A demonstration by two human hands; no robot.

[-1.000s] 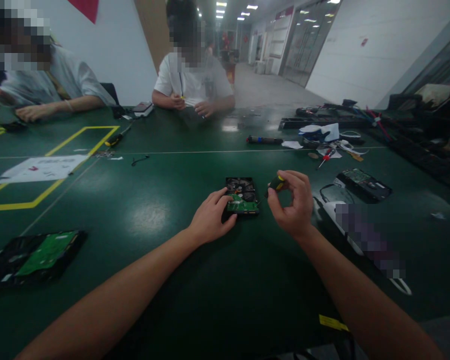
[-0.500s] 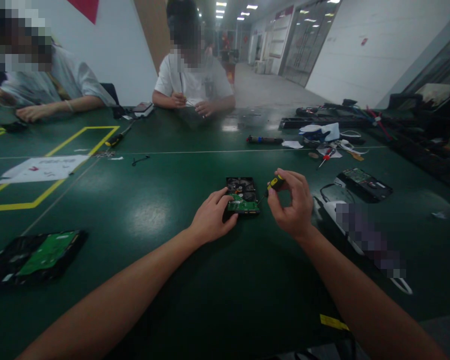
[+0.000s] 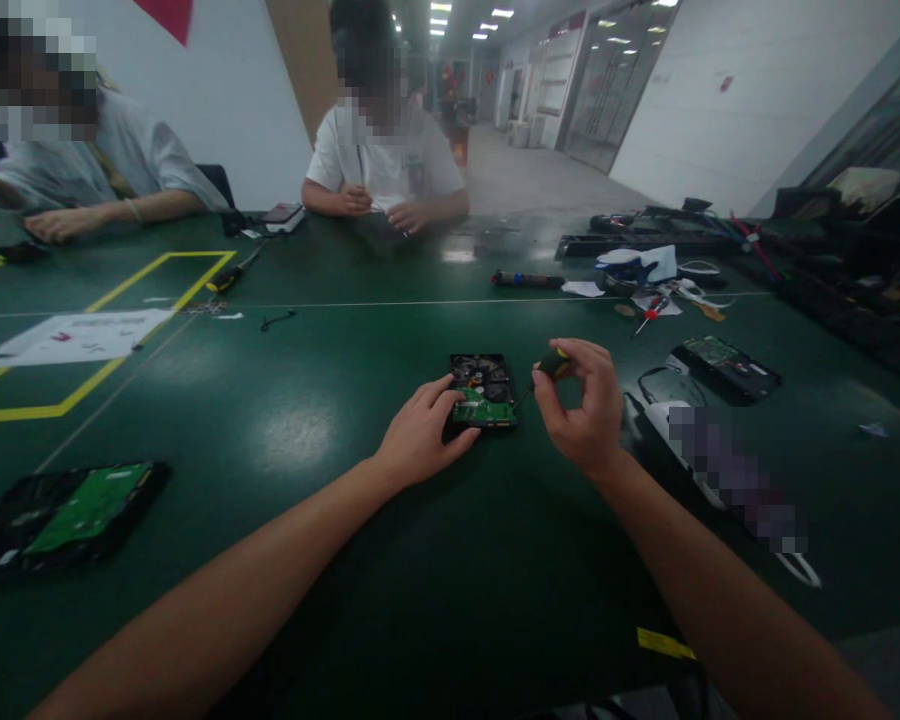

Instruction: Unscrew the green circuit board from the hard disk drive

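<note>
A black hard drive with a green circuit board lies on the dark green table in front of me. My left hand grips its left edge, fingers on top and thumb along the near side. In my right hand is a yellow and black screwdriver, pinched by the handle just right of the drive. Its thin shaft slants down to the drive's right edge; exactly where the tip rests is too small to tell.
Another drive lies at the left, a third at the right. Nearer on the right is a white strapped item. A red screwdriver and a yellow-black one lie farther back. Two people sit across the table.
The screwdriver handle has turned slightly in my right hand, showing less yellow. My left hand still holds the drive in place. The whole view has shifted a little.
</note>
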